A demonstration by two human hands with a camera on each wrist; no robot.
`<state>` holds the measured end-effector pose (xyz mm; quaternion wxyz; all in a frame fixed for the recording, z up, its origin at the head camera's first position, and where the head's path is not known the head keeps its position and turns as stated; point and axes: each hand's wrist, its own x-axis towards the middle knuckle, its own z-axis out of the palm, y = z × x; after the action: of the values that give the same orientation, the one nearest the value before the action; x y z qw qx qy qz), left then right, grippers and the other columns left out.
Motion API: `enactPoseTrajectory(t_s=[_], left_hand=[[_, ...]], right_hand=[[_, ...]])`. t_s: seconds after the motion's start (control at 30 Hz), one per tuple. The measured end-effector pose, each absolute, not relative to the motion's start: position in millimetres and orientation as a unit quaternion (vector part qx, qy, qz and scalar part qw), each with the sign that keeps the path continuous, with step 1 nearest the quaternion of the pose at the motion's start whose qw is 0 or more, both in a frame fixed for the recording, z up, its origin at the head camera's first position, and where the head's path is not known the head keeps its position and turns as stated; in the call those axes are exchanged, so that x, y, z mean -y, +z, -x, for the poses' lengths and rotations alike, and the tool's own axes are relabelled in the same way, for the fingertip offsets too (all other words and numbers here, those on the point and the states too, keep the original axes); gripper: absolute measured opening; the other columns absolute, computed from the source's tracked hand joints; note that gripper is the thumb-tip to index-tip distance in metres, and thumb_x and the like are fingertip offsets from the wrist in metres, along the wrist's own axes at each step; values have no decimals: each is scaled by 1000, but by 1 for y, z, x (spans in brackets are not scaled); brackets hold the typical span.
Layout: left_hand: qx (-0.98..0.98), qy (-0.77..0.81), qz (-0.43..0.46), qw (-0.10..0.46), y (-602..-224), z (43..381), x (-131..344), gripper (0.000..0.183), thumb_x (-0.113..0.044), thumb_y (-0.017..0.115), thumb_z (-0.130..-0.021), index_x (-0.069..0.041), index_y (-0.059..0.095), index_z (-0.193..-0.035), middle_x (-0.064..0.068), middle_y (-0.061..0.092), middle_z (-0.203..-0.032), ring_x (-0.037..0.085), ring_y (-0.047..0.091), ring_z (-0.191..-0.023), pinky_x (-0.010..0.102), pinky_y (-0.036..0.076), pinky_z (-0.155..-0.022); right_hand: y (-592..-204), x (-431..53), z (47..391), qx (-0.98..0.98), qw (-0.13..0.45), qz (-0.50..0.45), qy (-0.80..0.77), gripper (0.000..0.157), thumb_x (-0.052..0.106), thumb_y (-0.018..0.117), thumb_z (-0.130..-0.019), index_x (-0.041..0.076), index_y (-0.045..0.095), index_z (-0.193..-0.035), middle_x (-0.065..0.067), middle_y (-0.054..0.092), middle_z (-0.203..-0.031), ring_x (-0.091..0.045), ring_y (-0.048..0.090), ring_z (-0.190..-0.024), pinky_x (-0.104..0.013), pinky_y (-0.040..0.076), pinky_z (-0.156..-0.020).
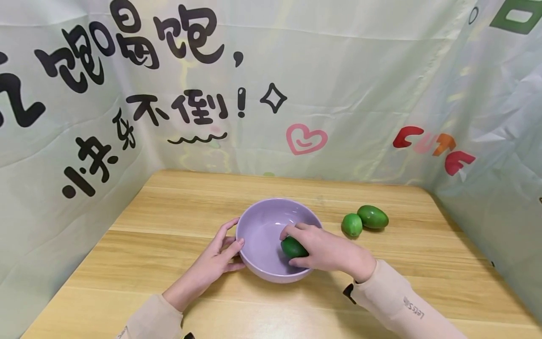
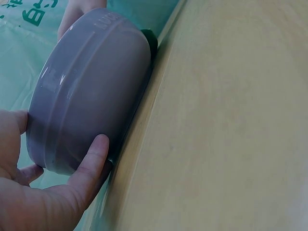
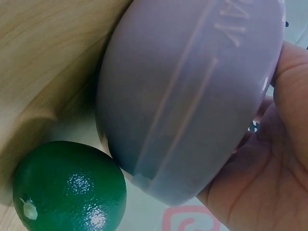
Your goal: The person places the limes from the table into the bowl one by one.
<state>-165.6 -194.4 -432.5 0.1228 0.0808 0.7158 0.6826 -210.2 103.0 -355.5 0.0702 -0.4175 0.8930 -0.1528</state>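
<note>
A lilac bowl [image 1: 258, 235] stands on the wooden table in front of the person. The left hand [image 1: 218, 252] holds its left side, thumb at the rim and fingers spread along the outer wall; in the left wrist view the fingers [image 2: 91, 161] touch that wall. The right hand [image 1: 322, 247] reaches over the near right rim and grips a dark green oval fruit [image 1: 293, 247] inside the bowl. In the right wrist view, the bowl's wall [image 3: 183, 96] hides this fruit, and part of the right hand [image 3: 260, 168] shows behind the rim.
To the right of the bowl lie a round green lime [image 1: 352, 225] and a larger oval green fruit [image 1: 373, 217], side by side. Up close, the lime [image 3: 70, 187] appears beside the bowl. Printed cloth [image 1: 360, 94] hangs around the wooden table [image 1: 169, 202].
</note>
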Motion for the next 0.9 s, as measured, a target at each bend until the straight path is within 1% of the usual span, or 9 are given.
enactPoseTrajectory(t_s=[0.23, 0.9], left_hand=[[-714, 684, -85, 122, -433, 166, 195, 67, -36, 55, -114, -28, 18, -170, 34, 38, -157, 39, 65, -130, 48, 63, -105], [-713, 685, -86, 123, -432, 165, 196, 68, -35, 55, -114, -28, 18, -171, 35, 37, -157, 41, 64, -132, 47, 63, -105]], right_hand=[[-356, -102, 210, -895, 76, 413, -150, 38, 21, 86, -93, 17, 63, -123, -2, 63, -111, -12, 64, -96, -30, 61, -85], [-358, -99, 211, -897, 77, 410, -147, 38, 22, 86, -93, 17, 63, -122, -1, 64, -109, -12, 63, -95, -30, 61, -84]])
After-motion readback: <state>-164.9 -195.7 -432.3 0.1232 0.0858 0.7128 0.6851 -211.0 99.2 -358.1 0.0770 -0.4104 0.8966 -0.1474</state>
